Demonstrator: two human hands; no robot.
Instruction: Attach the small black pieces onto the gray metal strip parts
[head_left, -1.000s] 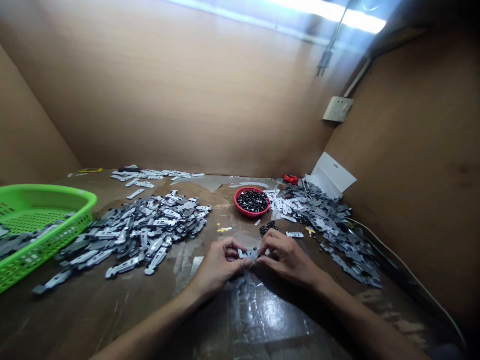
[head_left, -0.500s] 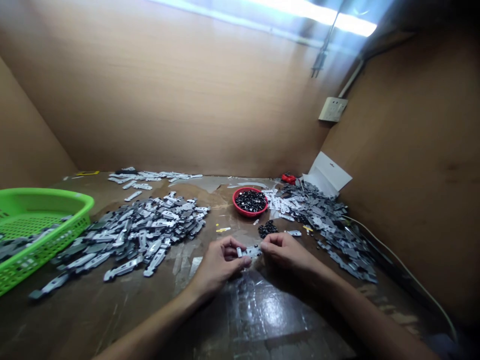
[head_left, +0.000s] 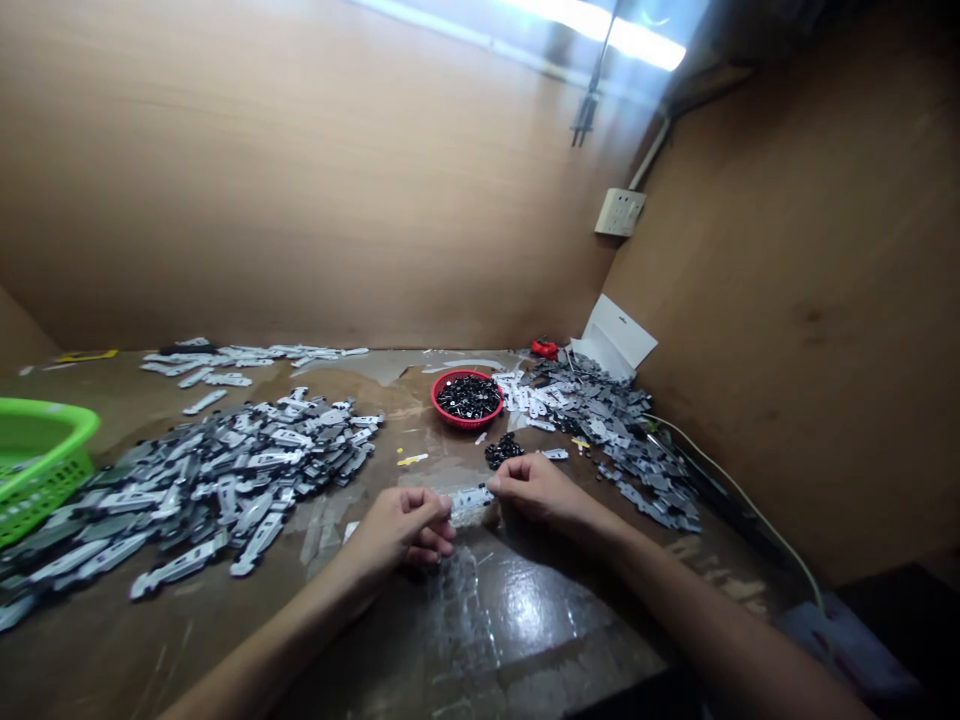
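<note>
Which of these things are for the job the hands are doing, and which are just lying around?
Probably for the job:
pale piece between left hand and right hand
black bits in red basket
small black pile
left heap of pieces
right heap of pieces
green basket

Probably just there:
hanging plug
wall socket
white card
yellow scrap

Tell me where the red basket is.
In the head view, the red basket sits just left of centre, beyond the left hand and right hand, white parts close on its right and a small black pile nearer the person.
</note>
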